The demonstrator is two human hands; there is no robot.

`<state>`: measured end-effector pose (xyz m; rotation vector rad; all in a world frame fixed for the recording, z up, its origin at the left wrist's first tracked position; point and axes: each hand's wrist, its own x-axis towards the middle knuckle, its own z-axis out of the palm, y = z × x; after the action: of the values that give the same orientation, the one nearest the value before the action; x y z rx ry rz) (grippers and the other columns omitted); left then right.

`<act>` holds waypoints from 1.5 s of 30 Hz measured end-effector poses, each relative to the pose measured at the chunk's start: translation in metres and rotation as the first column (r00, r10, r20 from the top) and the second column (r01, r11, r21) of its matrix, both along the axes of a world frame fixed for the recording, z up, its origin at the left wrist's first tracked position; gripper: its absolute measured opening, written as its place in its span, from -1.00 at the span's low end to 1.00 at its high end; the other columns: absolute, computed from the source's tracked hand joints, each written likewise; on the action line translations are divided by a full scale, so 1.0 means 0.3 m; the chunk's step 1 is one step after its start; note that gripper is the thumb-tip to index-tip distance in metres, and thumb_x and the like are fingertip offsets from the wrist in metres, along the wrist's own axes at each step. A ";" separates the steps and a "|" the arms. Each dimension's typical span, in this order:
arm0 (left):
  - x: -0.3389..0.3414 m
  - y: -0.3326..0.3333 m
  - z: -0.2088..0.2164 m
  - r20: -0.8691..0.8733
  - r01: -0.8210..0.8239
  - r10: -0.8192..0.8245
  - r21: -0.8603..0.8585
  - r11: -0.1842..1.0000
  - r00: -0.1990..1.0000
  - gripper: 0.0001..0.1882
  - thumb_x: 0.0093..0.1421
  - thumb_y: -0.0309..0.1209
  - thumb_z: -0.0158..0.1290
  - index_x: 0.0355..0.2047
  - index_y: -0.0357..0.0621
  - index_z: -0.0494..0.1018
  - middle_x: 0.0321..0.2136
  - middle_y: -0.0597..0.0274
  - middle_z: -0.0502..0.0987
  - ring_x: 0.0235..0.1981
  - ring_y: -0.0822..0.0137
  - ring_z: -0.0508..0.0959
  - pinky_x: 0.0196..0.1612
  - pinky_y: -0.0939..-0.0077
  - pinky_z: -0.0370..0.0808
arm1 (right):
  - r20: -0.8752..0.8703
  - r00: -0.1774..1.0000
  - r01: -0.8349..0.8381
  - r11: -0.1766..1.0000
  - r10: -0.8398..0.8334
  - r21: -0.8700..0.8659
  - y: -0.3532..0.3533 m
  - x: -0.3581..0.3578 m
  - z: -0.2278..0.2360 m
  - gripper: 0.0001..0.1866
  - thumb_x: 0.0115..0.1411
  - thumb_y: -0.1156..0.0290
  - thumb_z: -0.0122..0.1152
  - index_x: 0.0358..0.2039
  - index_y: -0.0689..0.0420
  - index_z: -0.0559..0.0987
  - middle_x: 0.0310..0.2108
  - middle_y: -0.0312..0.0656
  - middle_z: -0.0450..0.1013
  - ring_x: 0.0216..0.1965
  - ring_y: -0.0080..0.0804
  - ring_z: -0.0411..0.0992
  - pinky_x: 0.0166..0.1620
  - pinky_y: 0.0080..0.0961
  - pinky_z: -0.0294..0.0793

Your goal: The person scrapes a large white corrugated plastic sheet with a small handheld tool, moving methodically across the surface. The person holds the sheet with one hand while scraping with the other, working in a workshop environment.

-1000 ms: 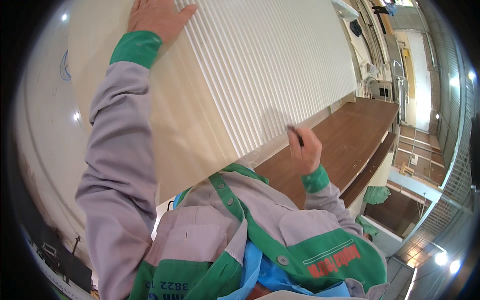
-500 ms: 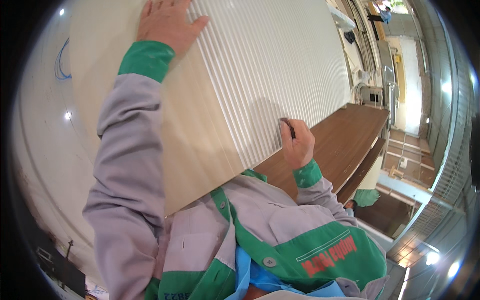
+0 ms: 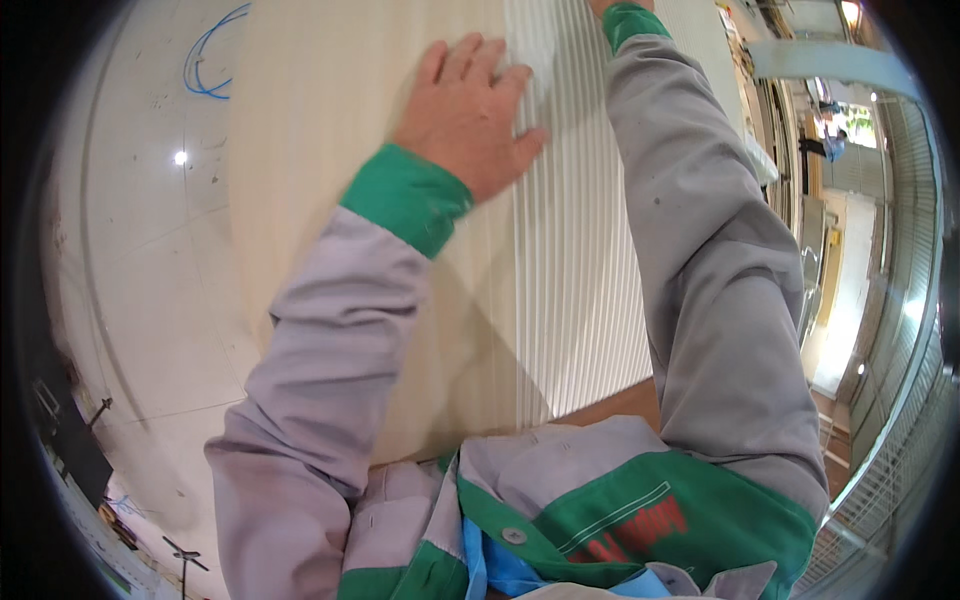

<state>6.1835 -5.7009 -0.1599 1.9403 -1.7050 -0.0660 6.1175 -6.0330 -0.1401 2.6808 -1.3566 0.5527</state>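
Closest to me is my own jacket (image 3: pixel 600 510), grey with green parts, and under it a blue collar; just above the jacket, a small brown piece of the desk (image 3: pixel 620 400) shows at the lower edge of the panel. The big pale panel (image 3: pixel 330 250) stands in front of me, tilted; its left part is smooth and beige, its right part (image 3: pixel 580 270) is white with many thin ribs running up and down. My left hand (image 3: pixel 465 115) lies flat on the panel, just where smooth and ribbed parts meet; the fingers (image 3: pixel 470 60) are spread and released, pressing on the surface, not grasping anything. My right arm (image 3: pixel 700 250) reaches up across the ribbed part; its green cuff (image 3: pixel 625 20) is at the top edge and the right hand is out of the picture, so I cannot tell the state of those fingers. Far on the left is the pale floor (image 3: pixel 130 250) with a blue cable (image 3: pixel 210 50); far on the right, a hall with lamps.
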 end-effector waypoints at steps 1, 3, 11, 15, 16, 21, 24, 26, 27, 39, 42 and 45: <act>-0.004 0.000 0.004 0.001 0.005 -0.005 0.008 1.000 1.000 -0.32 0.27 0.04 0.11 0.27 -0.10 0.40 0.35 -0.07 0.30 0.45 0.00 0.17 0.50 0.03 -0.01 | -0.005 1.000 -0.007 1.000 0.006 -0.009 0.035 -0.030 -0.002 -0.63 0.36 0.16 0.04 -0.17 0.23 0.59 -0.14 0.24 0.57 -0.06 0.25 0.52 0.06 0.05 0.50; -0.006 -0.001 0.019 0.034 -0.012 0.011 0.042 0.999 0.999 -0.32 0.28 0.04 0.11 0.28 -0.10 0.39 0.36 -0.05 0.30 0.45 0.02 0.17 0.50 0.05 -0.01 | -0.056 0.996 0.074 0.992 -0.068 0.099 0.198 -0.154 -0.002 -0.63 0.37 0.15 0.02 -0.16 0.23 0.58 -0.14 0.23 0.58 -0.06 0.25 0.52 0.06 0.05 0.49; -0.010 0.009 0.053 -0.013 0.030 -0.029 0.032 0.999 0.999 -0.30 0.28 -0.04 0.11 0.24 -0.35 0.39 0.35 -0.27 0.28 0.43 -0.13 0.17 0.50 0.00 0.00 | 0.118 0.986 0.081 0.953 -0.120 0.293 1.419 -0.961 0.051 -0.87 0.33 0.44 0.22 -0.18 0.18 0.64 -0.40 0.00 0.52 -0.41 -0.03 0.52 -0.33 -0.22 0.52; -0.005 0.009 0.026 0.082 -0.003 0.004 -0.009 1.000 0.997 -0.32 0.28 0.04 0.10 0.28 -0.10 0.40 0.37 -0.03 0.30 0.45 0.04 0.17 0.50 0.06 -0.01 | 0.129 0.967 0.159 0.919 -0.218 0.361 1.705 -1.118 0.077 -0.92 0.29 0.52 0.24 -0.22 0.22 0.62 -0.45 0.01 0.49 -0.46 -0.06 0.50 -0.38 -0.26 0.49; -0.002 0.008 0.020 0.061 -0.004 0.005 -0.011 1.000 0.998 -0.32 0.28 0.04 0.10 0.27 -0.11 0.40 0.37 -0.04 0.30 0.45 0.04 0.17 0.50 0.05 -0.01 | 0.129 0.967 0.162 0.921 -0.220 0.354 1.693 -1.110 0.076 -0.93 0.29 0.53 0.24 -0.23 0.22 0.62 -0.45 0.01 0.49 -0.46 -0.06 0.49 -0.39 -0.26 0.49; -0.005 0.002 0.009 -0.023 -0.011 0.011 0.001 1.000 1.000 -0.34 0.27 0.02 0.11 0.25 -0.14 0.41 0.36 -0.06 0.30 0.45 0.04 0.15 0.50 0.04 -0.02 | 0.098 0.995 0.003 0.987 -0.019 0.163 1.179 -0.811 0.022 -0.88 0.33 0.43 0.20 -0.30 0.21 0.58 -0.49 0.01 0.45 -0.50 -0.05 0.46 -0.43 -0.21 0.44; -0.004 0.000 0.008 -0.044 0.000 -0.001 -0.021 1.000 0.999 -0.34 0.26 0.00 0.13 0.24 -0.15 0.41 0.35 -0.08 0.30 0.45 0.01 0.17 0.50 0.04 -0.01 | -0.034 0.999 0.042 0.998 -0.040 0.043 0.648 -0.471 -0.019 -0.69 0.35 0.19 0.15 -0.38 0.19 0.55 -0.43 0.07 0.53 -0.38 0.12 0.52 -0.30 -0.02 0.47; -0.004 -0.002 0.006 -0.062 -0.004 0.002 -0.040 0.999 0.998 -0.35 0.26 0.00 0.13 0.24 -0.14 0.41 0.34 -0.09 0.31 0.44 0.00 0.18 0.50 0.04 0.00 | 0.008 0.999 0.051 0.999 -0.051 0.012 0.303 -0.226 -0.033 -0.63 0.38 0.11 0.02 -0.40 0.15 0.52 -0.35 0.06 0.56 -0.27 0.17 0.54 -0.17 0.11 0.48; -0.005 -0.002 0.005 -0.064 -0.007 0.004 -0.048 0.999 0.998 -0.35 0.26 -0.01 0.13 0.23 -0.14 0.42 0.34 -0.09 0.31 0.44 -0.01 0.18 0.49 0.04 0.01 | -0.049 0.987 0.157 0.985 -0.154 0.069 0.158 -0.120 -0.036 -0.62 0.38 0.14 -0.02 -0.16 0.22 0.57 -0.13 0.23 0.57 -0.06 0.26 0.52 0.04 0.08 0.49; -0.005 0.002 0.051 0.033 0.003 -0.005 0.083 0.997 0.999 -0.30 0.30 -0.04 0.10 0.26 -0.36 0.38 0.34 -0.27 0.29 0.43 -0.14 0.18 0.50 0.00 0.00 | 0.011 0.998 0.056 0.998 -0.056 0.039 0.775 -0.522 -0.024 -0.69 0.40 0.16 0.06 -0.37 0.12 0.52 -0.38 0.02 0.55 -0.33 0.13 0.53 -0.25 0.03 0.51; -0.019 0.011 0.073 0.069 0.013 -0.018 0.084 0.996 0.997 -0.30 0.31 -0.04 0.09 0.26 -0.36 0.37 0.34 -0.28 0.29 0.42 -0.13 0.19 0.50 0.02 0.02 | 0.121 0.992 0.020 0.997 -0.028 0.070 1.215 -0.818 -0.012 -0.85 0.35 0.33 0.19 -0.27 0.14 0.59 -0.43 -0.03 0.50 -0.45 -0.02 0.51 -0.42 -0.16 0.50; -0.039 0.036 0.090 0.062 -0.002 -0.001 0.057 0.998 0.998 -0.30 0.30 -0.05 0.10 0.25 -0.37 0.38 0.32 -0.29 0.32 0.41 -0.14 0.21 0.49 0.03 0.05 | 0.147 0.982 0.089 0.977 -0.119 0.195 1.577 -1.048 0.017 -0.91 0.30 0.46 0.24 -0.23 0.18 0.60 -0.44 -0.04 0.49 -0.46 0.00 0.50 -0.41 -0.17 0.48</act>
<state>6.1719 -5.6903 -0.1331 2.0039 -1.7607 -0.0556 5.8031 -5.5599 -0.1349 2.7391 -1.6600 0.6701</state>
